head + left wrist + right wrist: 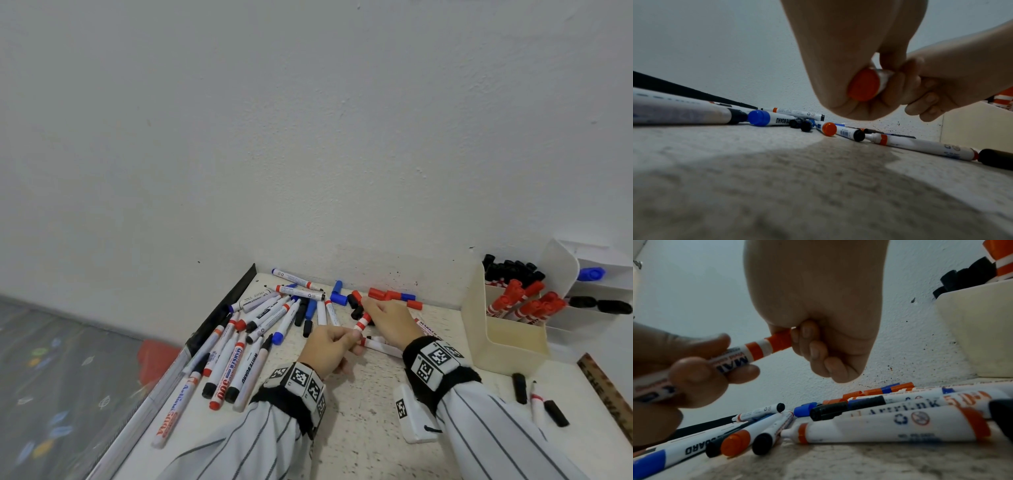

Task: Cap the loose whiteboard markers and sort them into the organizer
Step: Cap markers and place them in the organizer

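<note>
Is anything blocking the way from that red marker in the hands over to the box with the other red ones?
Nothing visible: the red marker is held off the table, and the cream organizer is open-topped.

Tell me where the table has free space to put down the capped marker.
Bare table lies between the two sleeves, near the white tag block. Crowded: the marker pile on the left and the loose caps along the wall. The cream organizer borders the right.
</note>
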Tool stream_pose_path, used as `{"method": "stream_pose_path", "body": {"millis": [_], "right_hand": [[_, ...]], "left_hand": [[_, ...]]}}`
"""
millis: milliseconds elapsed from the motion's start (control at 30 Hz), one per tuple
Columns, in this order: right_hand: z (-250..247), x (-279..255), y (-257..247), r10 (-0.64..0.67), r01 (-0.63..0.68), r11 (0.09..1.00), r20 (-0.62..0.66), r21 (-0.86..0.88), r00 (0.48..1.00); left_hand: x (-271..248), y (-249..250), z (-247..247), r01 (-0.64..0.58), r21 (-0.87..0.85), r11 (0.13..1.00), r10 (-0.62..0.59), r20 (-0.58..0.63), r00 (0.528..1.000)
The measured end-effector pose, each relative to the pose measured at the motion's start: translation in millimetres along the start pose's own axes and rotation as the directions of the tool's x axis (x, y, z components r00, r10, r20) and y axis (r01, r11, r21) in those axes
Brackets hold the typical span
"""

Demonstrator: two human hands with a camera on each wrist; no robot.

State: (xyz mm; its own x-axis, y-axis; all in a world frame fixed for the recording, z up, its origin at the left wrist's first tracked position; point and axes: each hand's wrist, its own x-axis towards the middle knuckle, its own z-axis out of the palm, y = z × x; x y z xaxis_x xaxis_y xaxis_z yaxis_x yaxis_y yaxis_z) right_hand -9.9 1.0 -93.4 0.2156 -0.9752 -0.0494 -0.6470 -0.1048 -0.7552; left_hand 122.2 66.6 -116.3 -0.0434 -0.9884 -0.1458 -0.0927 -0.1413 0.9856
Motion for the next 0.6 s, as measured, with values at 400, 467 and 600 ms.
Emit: {"method": "stream_pose_path", "body": {"millis": [400,467,600], "right_hand": [[14.1,-9.3,-10.1,0.01,-0.041,0.955,0.105,0.293,0.994],[17.3,-11.9,-11.2,-0.019,-0.03,0.929,0.128,0.369,0.992],[20.3,-7.9,-15.7,-0.057,-0.003,0.932,0.157,0.362,0.986]], "left_hand": [[-2.0,2.2,-8.7,0.164,-0.291,0.942,-0.124,0.15,0.981],[-2.5,1.6,-11.8,0.171,-0.341,0.924,-0.123,0.156,0.98],[-2.1,0.0,-15.8,0.142,-0.359,0.922,-0.106,0.12,0.987]]}}
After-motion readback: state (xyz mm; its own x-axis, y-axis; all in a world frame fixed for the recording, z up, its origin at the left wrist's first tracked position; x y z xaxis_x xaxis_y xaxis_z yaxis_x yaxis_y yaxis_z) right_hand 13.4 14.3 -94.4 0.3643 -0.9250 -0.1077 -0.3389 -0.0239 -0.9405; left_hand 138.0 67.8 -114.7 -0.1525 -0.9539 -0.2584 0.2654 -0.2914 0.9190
